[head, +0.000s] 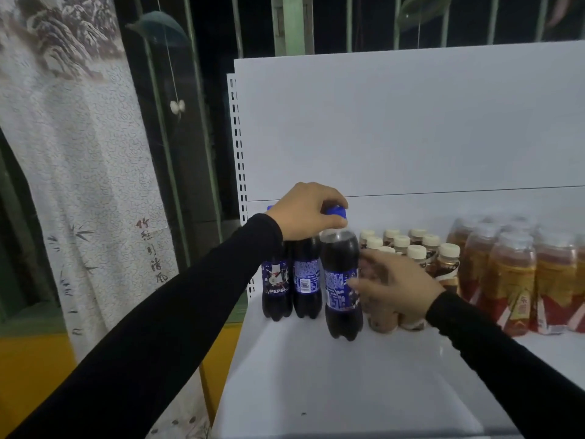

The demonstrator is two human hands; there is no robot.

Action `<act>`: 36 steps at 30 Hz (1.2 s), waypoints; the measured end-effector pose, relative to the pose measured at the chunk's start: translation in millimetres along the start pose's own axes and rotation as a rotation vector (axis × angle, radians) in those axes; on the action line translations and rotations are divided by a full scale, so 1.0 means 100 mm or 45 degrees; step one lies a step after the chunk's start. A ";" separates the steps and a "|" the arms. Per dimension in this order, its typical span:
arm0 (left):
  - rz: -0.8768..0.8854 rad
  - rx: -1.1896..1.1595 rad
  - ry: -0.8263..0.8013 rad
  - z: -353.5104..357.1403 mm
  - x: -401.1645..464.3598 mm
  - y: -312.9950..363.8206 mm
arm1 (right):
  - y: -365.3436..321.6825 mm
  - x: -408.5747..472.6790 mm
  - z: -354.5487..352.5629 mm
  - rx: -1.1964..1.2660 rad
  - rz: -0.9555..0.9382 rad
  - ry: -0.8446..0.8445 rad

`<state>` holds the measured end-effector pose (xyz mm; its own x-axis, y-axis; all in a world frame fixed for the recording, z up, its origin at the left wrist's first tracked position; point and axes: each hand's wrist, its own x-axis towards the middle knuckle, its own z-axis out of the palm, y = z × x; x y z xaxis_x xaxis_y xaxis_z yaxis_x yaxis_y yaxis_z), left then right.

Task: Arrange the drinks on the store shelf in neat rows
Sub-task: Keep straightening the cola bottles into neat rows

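Observation:
Three dark Pepsi bottles with blue labels stand at the left end of the white shelf [316,391]. My left hand [305,210] grips the blue cap of the front Pepsi bottle [343,286], which stands upright on the shelf. My right hand [392,286] is wrapped around that bottle's body from the right. The other two Pepsi bottles [291,280] stand side by side just behind and to the left. Right of them is a cluster of small brown bottles with cream caps [421,251], partly hidden by my right hand.
Shrink-wrapped packs of amber tea bottles [519,280] fill the right end of the shelf. The white back panel [411,128] rises behind. A perforated upright [239,153] marks the shelf's left edge. A patterned curtain [82,172] hangs at the left.

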<state>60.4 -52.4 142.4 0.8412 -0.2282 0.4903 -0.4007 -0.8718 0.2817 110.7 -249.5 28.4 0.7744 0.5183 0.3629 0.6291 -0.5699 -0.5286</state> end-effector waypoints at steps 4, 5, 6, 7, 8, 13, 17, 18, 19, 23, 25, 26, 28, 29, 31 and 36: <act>-0.037 0.037 0.013 0.04 0.25 -0.06 | 0.03 0.10 -0.32 -0.152 -0.091 0.250; -0.046 0.053 0.014 0.06 0.32 -0.08 | 0.04 0.15 -0.36 -0.200 -0.094 0.261; -0.056 0.070 0.011 0.07 0.39 -0.10 | 0.05 0.21 -0.38 -0.255 -0.093 0.252; -0.063 0.090 0.002 0.10 0.46 -0.12 | 0.07 0.28 -0.40 -0.312 -0.092 0.232; -0.065 0.114 -0.007 0.12 0.53 -0.14 | 0.10 0.34 -0.40 -0.368 -0.082 0.204; -0.075 0.221 -0.063 0.27 0.82 -0.26 | 0.17 0.60 -0.37 -0.493 0.019 0.006; -0.100 0.270 -0.110 0.40 0.97 -0.38 | 0.24 0.74 -0.31 -0.555 0.101 -0.157; -0.106 0.286 -0.118 0.42 1.00 -0.42 | 0.26 0.76 -0.30 -0.569 0.107 -0.188; -0.115 0.302 -0.126 0.44 1.02 -0.45 | 0.28 0.77 -0.29 -0.582 0.109 -0.216; -0.148 0.365 -0.152 0.51 1.09 -0.58 | 0.30 0.77 -0.27 -0.668 0.139 -0.299; -0.171 0.381 -0.151 0.54 1.12 -0.63 | 0.29 0.77 -0.26 -0.703 0.144 -0.303; -0.183 0.382 -0.145 0.55 1.12 -0.64 | 0.29 0.77 -0.25 -0.717 0.147 -0.298; -0.207 0.378 -0.134 0.56 1.15 -0.67 | 0.29 0.78 -0.24 -0.727 0.150 -0.279; -0.217 0.378 -0.133 0.56 1.16 -0.68 | 0.30 0.78 -0.23 -0.729 0.150 -0.272; -0.229 0.381 -0.137 0.57 1.18 -0.67 | 0.31 0.79 -0.22 -0.740 0.151 -0.271; -0.257 0.415 -0.120 0.61 1.22 -0.66 | 0.30 0.78 -0.23 -0.752 0.144 -0.268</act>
<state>211.9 -49.0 133.6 0.9270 -0.0637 0.3696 -0.1001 -0.9917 0.0803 191.5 -240.7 58.3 0.8463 0.5142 0.1391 0.5216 -0.8529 -0.0210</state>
